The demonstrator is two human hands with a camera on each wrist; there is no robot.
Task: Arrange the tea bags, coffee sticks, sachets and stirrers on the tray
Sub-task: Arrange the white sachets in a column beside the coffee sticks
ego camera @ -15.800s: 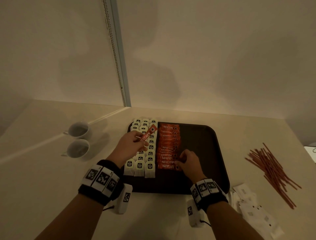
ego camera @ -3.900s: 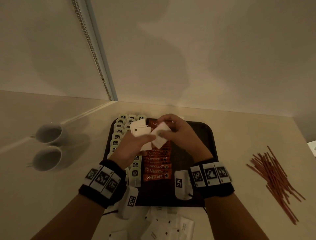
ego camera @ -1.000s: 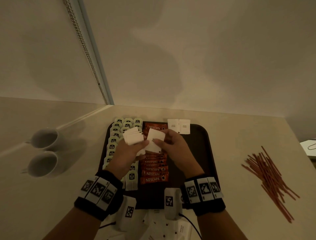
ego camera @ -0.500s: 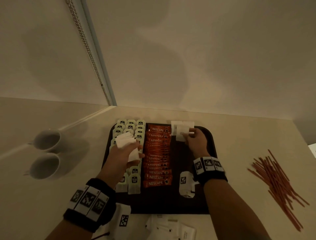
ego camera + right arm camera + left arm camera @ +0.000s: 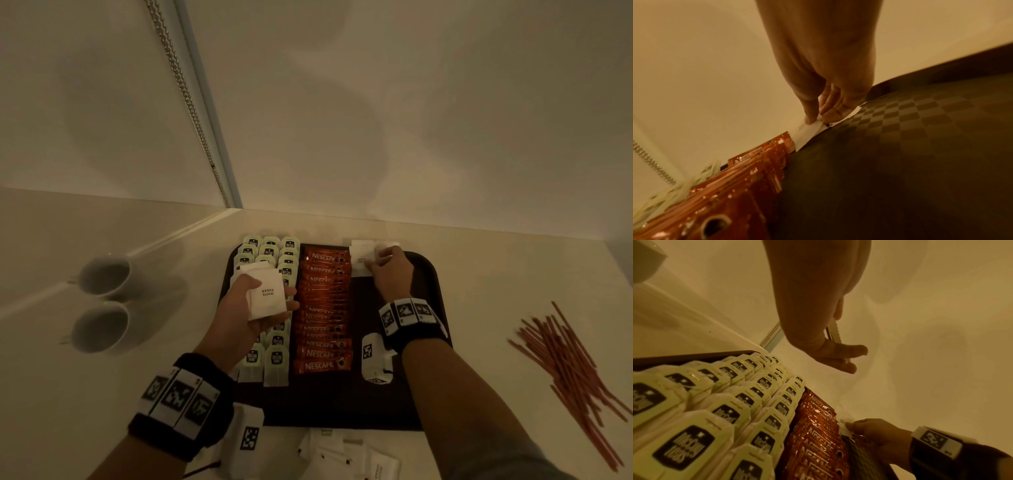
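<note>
A dark tray [image 5: 394, 401] holds three rows of green-tagged tea bags [image 5: 270, 359] on its left and a column of red coffee sticks [image 5: 323, 308] beside them. My left hand [image 5: 253, 305] holds a small stack of white sugar sachets [image 5: 265, 294] above the tea bags. My right hand [image 5: 388, 270] reaches to the tray's far edge and pinches a white sachet [image 5: 361, 262] down beside two others; in the right wrist view thumb and fingers [image 5: 812, 113] pinch this sachet [image 5: 807, 131]. Red stirrers [image 5: 568, 370] lie in a loose pile on the counter at right.
Two white cups [image 5: 106, 301] stand on the counter left of the tray. More white sachets [image 5: 346, 455] lie loose on the counter in front of the tray's near edge. A wall and a blind's bead chain [image 5: 186, 99] close off the back.
Over the last second my right hand took one sachet from the left hand's stack and carried it to the tray's far edge, beside the sachets there. The left hand stayed over the tea bags.
</note>
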